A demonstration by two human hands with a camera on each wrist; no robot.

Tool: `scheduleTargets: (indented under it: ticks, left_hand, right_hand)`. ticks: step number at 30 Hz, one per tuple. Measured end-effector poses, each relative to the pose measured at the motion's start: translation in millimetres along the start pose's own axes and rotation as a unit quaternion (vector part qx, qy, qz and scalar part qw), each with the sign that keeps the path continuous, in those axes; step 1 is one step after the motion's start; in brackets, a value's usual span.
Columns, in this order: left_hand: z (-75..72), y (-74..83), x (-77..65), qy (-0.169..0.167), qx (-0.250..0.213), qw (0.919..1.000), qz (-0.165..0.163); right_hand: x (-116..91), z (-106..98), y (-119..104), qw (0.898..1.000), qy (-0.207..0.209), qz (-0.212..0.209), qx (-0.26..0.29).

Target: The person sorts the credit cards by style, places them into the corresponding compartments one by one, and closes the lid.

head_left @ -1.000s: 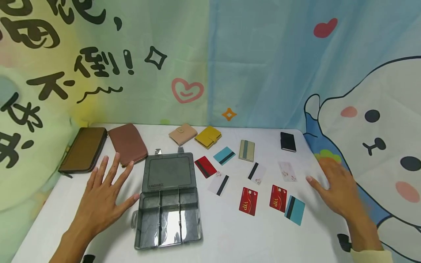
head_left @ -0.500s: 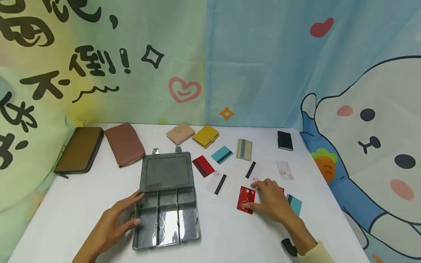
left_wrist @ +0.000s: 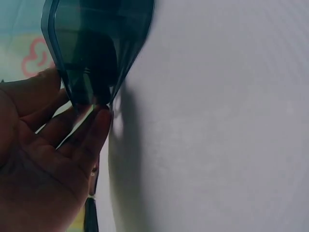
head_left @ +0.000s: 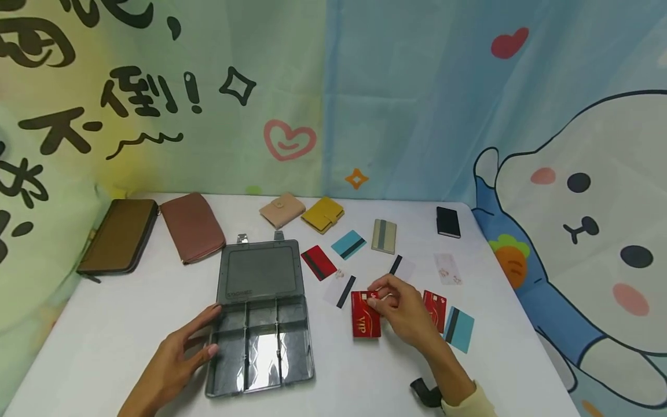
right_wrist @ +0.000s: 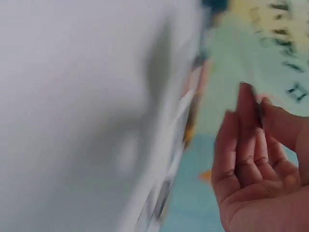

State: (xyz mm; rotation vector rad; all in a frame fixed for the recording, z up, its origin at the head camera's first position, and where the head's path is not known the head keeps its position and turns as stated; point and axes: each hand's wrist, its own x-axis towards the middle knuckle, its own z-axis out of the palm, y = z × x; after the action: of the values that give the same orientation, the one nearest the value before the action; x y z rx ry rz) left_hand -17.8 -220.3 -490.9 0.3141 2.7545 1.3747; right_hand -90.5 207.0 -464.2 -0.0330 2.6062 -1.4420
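My right hand (head_left: 405,310) pinches a red VIP card (head_left: 366,319) by its upper right corner, just over the white table. Seen from the right wrist, the card's dark thin edge (right_wrist: 259,112) lies between thumb and fingers. At the left side of an open, clear grey compartment box (head_left: 252,362), my left hand (head_left: 165,360) rests its thumb and fingertips along the edge, fingers loosely extended. The left wrist view has this hand (left_wrist: 46,159) touching the box's end (left_wrist: 91,43). Another red VIP card (head_left: 435,310) and a blue card (head_left: 460,330) lie right of my right hand.
Further cards lie mid-table, among them a red one (head_left: 318,263), a blue one (head_left: 348,244) and a white one (head_left: 340,288). Behind are a brown wallet (head_left: 194,229), an olive wallet (head_left: 118,236), a yellow one (head_left: 323,215), a beige one (head_left: 282,210) and a black booklet (head_left: 448,222).
The right hand has come in from the right, taken the red VIP card and shifted it left towards the box. The left hand has lowered from above the table onto the box's left edge.
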Motion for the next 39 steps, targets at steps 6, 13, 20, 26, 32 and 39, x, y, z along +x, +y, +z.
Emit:
scheduleTargets:
  ticks: [6,13,20,26,32,39]
  left_hand:
    - [-0.4,2.2,0.4,-0.011,-0.017,0.9995,-0.025]
    - [2.2,1.0,1.8,-0.019,-0.022,0.9992,-0.029]
    - [0.9,3.5,-0.1,-0.018,-0.018,0.999,-0.036]
    - [-0.7,6.2,0.5,-0.013,-0.012,0.9993,-0.033]
    - [-0.8,6.7,0.0,0.002,-0.008,0.9999,-0.01]
    - [0.2,7.3,1.4,-0.014,-0.02,0.9991,-0.034]
  right_hand:
    - [-11.3,44.3,-41.7,0.99,-0.078,-0.039,0.112]
    - [-19.9,93.3,-60.5,0.984,-0.056,-0.147,-0.082]
    - [-21.4,110.0,-59.0,0.907,-0.039,-0.278,-0.314]
    - [-13.1,108.1,-56.1,0.874,-0.027,-0.331,-0.354]
    - [8.6,89.9,-50.7,0.946,-0.028,-0.228,-0.229]
    - [52.1,53.9,-21.6,0.97,0.063,-0.01,-0.234]
